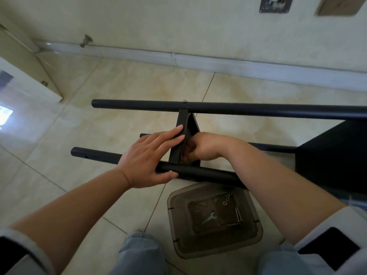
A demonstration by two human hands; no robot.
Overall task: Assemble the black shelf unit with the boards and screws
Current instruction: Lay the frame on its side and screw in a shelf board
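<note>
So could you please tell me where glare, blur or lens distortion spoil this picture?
Head view: window glare whitens the glossy beige floor tiles at the left edge; wide-angle distortion bows the white baseboard; the grey sleeves at the bottom corners are blurred; the small screws in the translucent brown plastic tray stay legible.

Glossy beige floor tiles (139,86) spread beneath and beyond the left hand (147,155). Far ahead of it, a white skirting board (218,63) runs along a cream wall (178,26). A small metal door stopper (86,40) sits ahead-left and a dark square wall plate (276,4) ahead-right.
</note>
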